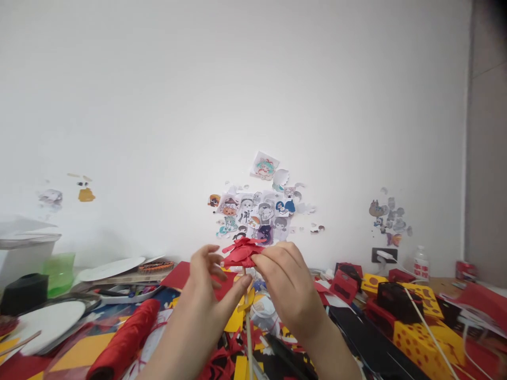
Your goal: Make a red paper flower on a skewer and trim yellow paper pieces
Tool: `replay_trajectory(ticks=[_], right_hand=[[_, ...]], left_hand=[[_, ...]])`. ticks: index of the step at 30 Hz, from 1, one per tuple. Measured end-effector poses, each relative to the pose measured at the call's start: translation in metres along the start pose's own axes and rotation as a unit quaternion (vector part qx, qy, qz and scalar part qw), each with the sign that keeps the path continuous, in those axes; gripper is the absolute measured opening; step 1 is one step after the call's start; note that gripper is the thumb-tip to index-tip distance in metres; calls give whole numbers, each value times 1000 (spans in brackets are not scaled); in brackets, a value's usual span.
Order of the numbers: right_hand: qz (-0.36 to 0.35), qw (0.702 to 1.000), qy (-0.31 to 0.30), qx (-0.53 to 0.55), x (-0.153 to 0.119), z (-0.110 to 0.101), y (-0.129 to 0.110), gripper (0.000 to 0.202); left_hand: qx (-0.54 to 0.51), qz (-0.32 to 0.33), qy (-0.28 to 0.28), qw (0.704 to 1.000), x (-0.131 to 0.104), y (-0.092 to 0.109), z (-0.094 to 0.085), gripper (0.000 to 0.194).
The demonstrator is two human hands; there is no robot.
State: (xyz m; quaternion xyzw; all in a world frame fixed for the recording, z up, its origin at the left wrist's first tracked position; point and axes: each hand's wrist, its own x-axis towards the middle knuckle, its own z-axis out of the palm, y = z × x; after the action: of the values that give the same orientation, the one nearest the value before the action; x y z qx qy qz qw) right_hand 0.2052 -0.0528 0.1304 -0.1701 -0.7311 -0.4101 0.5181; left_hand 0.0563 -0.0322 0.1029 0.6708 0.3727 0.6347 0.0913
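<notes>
A layered red paper flower point(242, 252) tops a thin upright wooden stick point(249, 338), with a yellow paper piece point(247, 300) partway down the stick. On the flower's right edge, the fingers of my right hand point(291, 282) are pinched on the red paper. Around the left side curves my left hand point(208, 285), its fingers apart and its thumb pointing toward the stick just under the flower. Whether the left fingertips touch the paper is hard to tell.
Red fabric roll point(129, 338) and white plate point(53, 322) lie left. A pen tray point(127, 293) sits behind them. Yellow spotted boxes point(425, 343), a black flat object point(368, 343) and a bottle point(421, 264) stand right. Paper scraps cover the middle. Stickers point(265, 214) dot the wall.
</notes>
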Motion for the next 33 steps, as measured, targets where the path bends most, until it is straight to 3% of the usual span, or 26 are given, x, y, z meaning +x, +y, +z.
replay_trajectory(ticks=[1,3,5,7,11,16,20,28,33], right_hand=[[-1,1000,2,-3,0,0,1,19],[-5,1000,1,-5,-1,1,2,19],[-13,1000,-18,-3,-3,1,4,22],[-21,999,-43,-5,-4,0,6,27],[-38,997,-64,-22,-4,-4,6,38],[-44,995,-91,13,-2,-12,9,31],[12,997,-44,54,-4,-17,15,21],[23,999,-27,40,-3,-16,11,21],[36,998,-33,32,-2,-9,10,21]], left_hand=[[-79,-66,-66,993,0,2,3,49],[-206,-172,-175,947,0,10,5,44],[-267,-236,-215,909,0,20,3,45],[-296,-258,-196,898,1,28,-1,56],[-315,-251,-128,906,6,30,-9,81],[-294,-211,-65,930,11,29,-17,81],[-261,-190,-12,946,13,32,-20,75],[-278,-176,-15,944,13,34,-20,65],[-277,-170,-29,945,12,25,-16,57]])
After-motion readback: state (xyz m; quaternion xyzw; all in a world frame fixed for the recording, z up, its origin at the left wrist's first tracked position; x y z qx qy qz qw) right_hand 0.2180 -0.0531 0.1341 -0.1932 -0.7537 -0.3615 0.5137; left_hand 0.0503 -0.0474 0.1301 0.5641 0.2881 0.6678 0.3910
